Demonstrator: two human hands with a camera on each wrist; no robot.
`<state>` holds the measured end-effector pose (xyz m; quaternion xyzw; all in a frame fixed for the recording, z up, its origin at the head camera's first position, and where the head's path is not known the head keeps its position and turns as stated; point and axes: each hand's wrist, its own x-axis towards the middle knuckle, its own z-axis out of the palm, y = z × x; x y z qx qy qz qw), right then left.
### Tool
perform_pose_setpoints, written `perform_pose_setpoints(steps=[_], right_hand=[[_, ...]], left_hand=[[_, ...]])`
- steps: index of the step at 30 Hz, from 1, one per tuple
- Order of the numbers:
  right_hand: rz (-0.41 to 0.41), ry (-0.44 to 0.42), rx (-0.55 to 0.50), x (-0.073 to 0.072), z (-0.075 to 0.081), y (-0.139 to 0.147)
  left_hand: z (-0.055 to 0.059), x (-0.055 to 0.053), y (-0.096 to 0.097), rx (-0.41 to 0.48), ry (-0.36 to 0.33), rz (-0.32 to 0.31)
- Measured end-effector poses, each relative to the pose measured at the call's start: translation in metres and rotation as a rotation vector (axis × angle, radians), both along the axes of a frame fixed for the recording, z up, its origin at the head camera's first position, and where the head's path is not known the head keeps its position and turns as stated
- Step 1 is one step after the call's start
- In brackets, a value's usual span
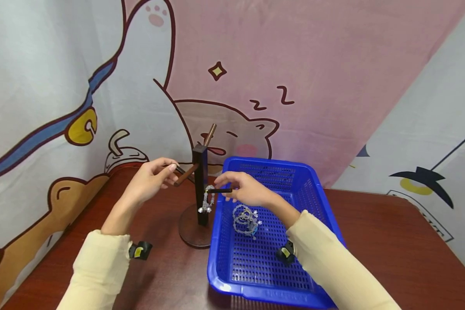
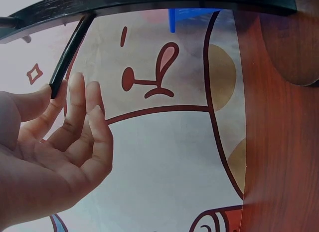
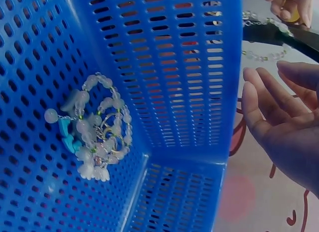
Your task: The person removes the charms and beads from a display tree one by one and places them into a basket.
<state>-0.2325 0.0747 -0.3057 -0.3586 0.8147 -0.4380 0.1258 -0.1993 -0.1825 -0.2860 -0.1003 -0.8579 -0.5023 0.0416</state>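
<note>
A dark wooden stand [image 1: 200, 185] with several pegs rises from a round base. Its left-side peg [image 2: 72, 55] has its end pinched between the thumb and index finger of my left hand [image 1: 149, 178]. On the right-side peg [image 1: 220, 190] hangs a clear beaded bracelet [image 1: 206, 200], close to the post. My right hand [image 1: 248, 188] is at the outer end of that peg, fingers loosely spread and holding nothing in the right wrist view. Below it, more beaded bracelets [image 3: 102, 127] with pale charms and a blue piece lie in a heap in the blue basket [image 1: 271, 295].
The basket stands right beside the stand on the reddish-brown table [image 1: 391, 241], its left rim close to the base. Behind the table hangs a cartoon-printed cloth [image 1: 325, 86]. An upper peg [image 1: 210, 134] juts up and back from the top of the post.
</note>
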Motion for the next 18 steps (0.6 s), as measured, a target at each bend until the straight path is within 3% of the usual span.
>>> perform_pose_setpoints(steps=[8,18], right_hand=[[0.048,-0.041,-0.021,0.0002,-0.0038,-0.0074],[0.036,-0.041,-0.021,0.0019,-0.0012,-0.0054]], left_hand=[[0.0003,-0.0006,-0.0002,-0.006,0.004,-0.001],[0.0008,0.0007,0.0000,-0.009,-0.009,0.001]])
